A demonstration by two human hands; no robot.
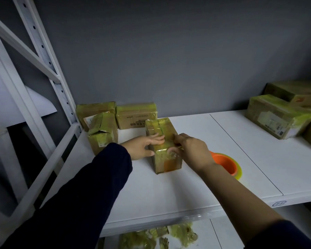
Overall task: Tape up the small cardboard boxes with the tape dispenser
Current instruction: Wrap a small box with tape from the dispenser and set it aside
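Cardboard box (166,139), small, brown, wrapped in shiny yellow-green tape: stands in the middle of the white shelf (187,187), long side running from near to far, with an orange patch on its near end face.

Left hand (142,147): grips the box from the left, fingers laid flat and close together across the top, thumb curled against the left side. Dark navy sleeve (83,193) covers the arm to the wrist.

Right hand (193,150): holds the box at its near right corner, thumb pressed on the top by the near edge, fingers bent over the right edge. Forearm bare.

Tape dispenser (227,165): orange ring carrying yellow-green tape, lying on the shelf just right of the box, partly hidden behind the right wrist, held by neither hand.

Taped boxes, left group: one (102,135) near the shelf's left edge, just left of the left hand; two more (95,109) (136,116) behind it against the wall.

Taped boxes, right group (276,116): several stacked and overlapping at the far right, well apart from the hands.

Lower shelf (226,232): crumpled scraps of yellow-green tape (169,234).

Frame (41,49): white perforated metal upright and braces on the left.

Wall (169,51): plain grey, behind the shelf.
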